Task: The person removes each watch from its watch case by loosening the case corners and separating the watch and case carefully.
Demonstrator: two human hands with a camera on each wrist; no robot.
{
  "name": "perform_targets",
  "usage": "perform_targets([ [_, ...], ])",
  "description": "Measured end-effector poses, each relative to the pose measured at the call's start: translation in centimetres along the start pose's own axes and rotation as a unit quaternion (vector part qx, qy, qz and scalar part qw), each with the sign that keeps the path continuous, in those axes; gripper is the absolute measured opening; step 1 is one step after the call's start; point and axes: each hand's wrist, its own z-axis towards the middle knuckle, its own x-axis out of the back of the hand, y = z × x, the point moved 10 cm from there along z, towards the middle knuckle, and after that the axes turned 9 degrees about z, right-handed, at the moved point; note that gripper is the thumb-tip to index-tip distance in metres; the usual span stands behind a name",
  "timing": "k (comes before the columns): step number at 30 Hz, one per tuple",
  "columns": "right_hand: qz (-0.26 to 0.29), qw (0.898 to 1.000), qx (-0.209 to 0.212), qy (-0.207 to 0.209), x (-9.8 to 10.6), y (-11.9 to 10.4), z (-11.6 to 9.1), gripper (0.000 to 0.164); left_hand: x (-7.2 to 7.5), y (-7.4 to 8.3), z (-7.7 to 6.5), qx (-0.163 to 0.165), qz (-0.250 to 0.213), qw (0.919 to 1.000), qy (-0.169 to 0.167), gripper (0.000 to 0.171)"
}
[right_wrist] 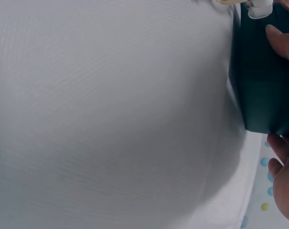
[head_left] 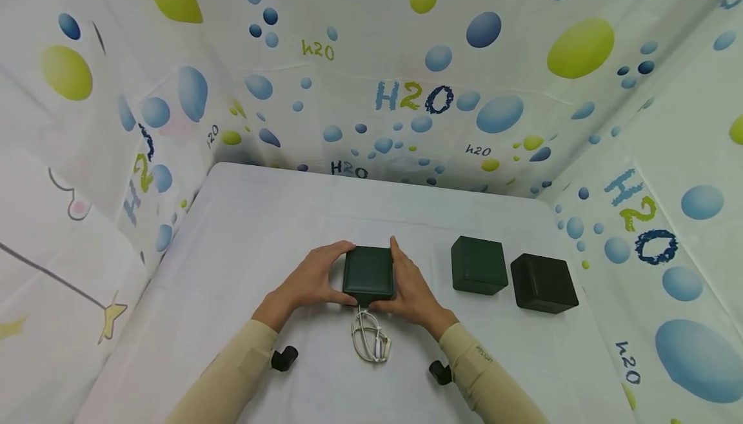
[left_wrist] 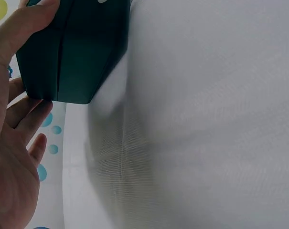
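The left hand point(head_left: 313, 279) grips a green box point(head_left: 368, 272) from its left side, the thumb bent onto the box's near face and the fingers reaching to its far left corner. The right hand point(head_left: 411, 287) grips the same box from the opposite side, its thumb likewise on the near face and its other fingers along the right side. The box thus sits directly between the two palms, its flat top bare; the left wrist view shows a seam running along its side. From these angles it is hard to say whether its base rests on the table or is slightly raised.

Just on the person's side of the thumbs, a bundled white cable point(head_left: 371, 340) lies in loops, its upper end coming up to the box's near face.

To the right of the right hand, and apart from it, stands a second green box point(head_left: 478, 264); farther out beyond that is a black box point(head_left: 544, 282), just beside it. All are on a white-covered table point(head_left: 261, 217). Beige sleeves point(head_left: 232, 372) cover the forearms behind both hands, and a curtain point(head_left: 371, 37) printed with blue and lime spots rises beyond them.
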Motion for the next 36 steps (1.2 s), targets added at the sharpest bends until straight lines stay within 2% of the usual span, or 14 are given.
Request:
perform_targets([
  [5, -0.014, 1.000, -0.002, 0.003, -0.2, 0.2, 0.0, 0.144, 0.0, -0.5, 0.0, 0.029, 0.006, 0.9994, -0.020, 0.109],
  [8, -0.018, 1.000, -0.011, 0.001, -0.3, 0.4, -0.1, 0.145, -0.1, -0.5, 0.0, 0.031, -0.008, 0.9991, -0.026, 0.109],
  [12, 0.004, 1.000, -0.021, 0.004, -0.3, 0.7, -0.1, 0.144, -0.2, -0.5, 0.2, 0.033, -0.033, 0.9982, -0.037, 0.108],
  [16, 0.030, 0.999, -0.034, 0.004, -0.3, 1.2, -0.1, 0.144, -0.4, -0.7, 0.4, 0.038, -0.040, 0.9974, -0.045, 0.107],
  [26, 0.044, 0.997, -0.057, 0.001, -0.3, 1.7, -0.3, 0.147, -0.2, -0.9, 0.5, 0.046, -0.039, 0.9973, -0.042, 0.104],
  [32, 0.043, 0.997, -0.063, 0.002, -0.4, 1.8, -0.4, 0.146, -0.2, -1.1, 0.4, 0.066, -0.028, 0.9967, -0.039, 0.099],
  [36, 0.047, 0.997, -0.069, 0.005, -0.5, 1.8, -0.4, 0.146, 0.0, -0.8, 0.4, 0.062, -0.029, 0.9972, -0.030, 0.096],
])
